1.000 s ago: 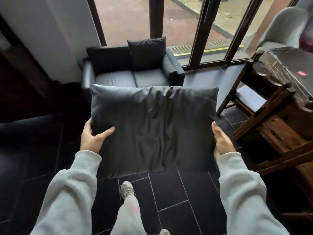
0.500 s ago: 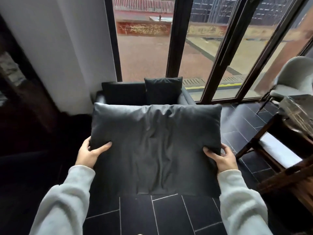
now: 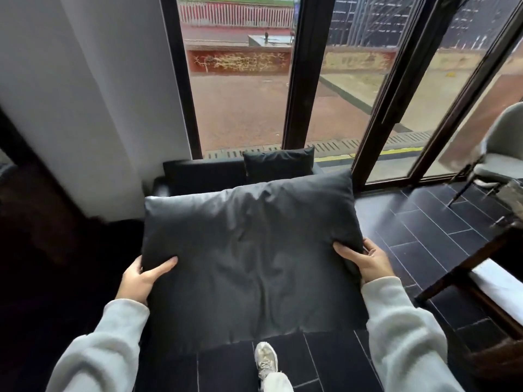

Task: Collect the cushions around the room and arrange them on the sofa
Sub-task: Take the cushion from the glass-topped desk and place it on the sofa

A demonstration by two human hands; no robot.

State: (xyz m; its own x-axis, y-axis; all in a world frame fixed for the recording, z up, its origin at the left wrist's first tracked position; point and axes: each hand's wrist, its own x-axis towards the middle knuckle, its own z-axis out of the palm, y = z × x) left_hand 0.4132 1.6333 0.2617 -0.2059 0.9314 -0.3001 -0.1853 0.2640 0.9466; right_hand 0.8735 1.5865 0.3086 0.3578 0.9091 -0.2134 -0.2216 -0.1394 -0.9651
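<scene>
A large dark grey cushion (image 3: 249, 250) fills the middle of the head view, held flat in front of me. My left hand (image 3: 141, 275) grips its left edge, thumb on top. My right hand (image 3: 365, 258) grips its right edge, thumb pressed into the fabric. Behind the cushion stands the dark sofa (image 3: 198, 176) against the window; most of its seat is hidden by the cushion I carry. A smaller dark cushion (image 3: 278, 164) leans upright against the sofa's backrest on the right side.
A white wall (image 3: 85, 94) stands left of the sofa, tall dark-framed windows (image 3: 300, 80) behind it. A wooden table with a bench (image 3: 481, 281) is at the right, a pale grey chair (image 3: 503, 154) at the far right. Dark tiled floor (image 3: 424, 227) lies between. My shoe (image 3: 264, 357) shows below.
I have walked closer to the sofa; it now lies mostly hidden behind the cushion. My right hand shifted from flat against the cushion's edge to gripping it, and the cushion's right side has risen.
</scene>
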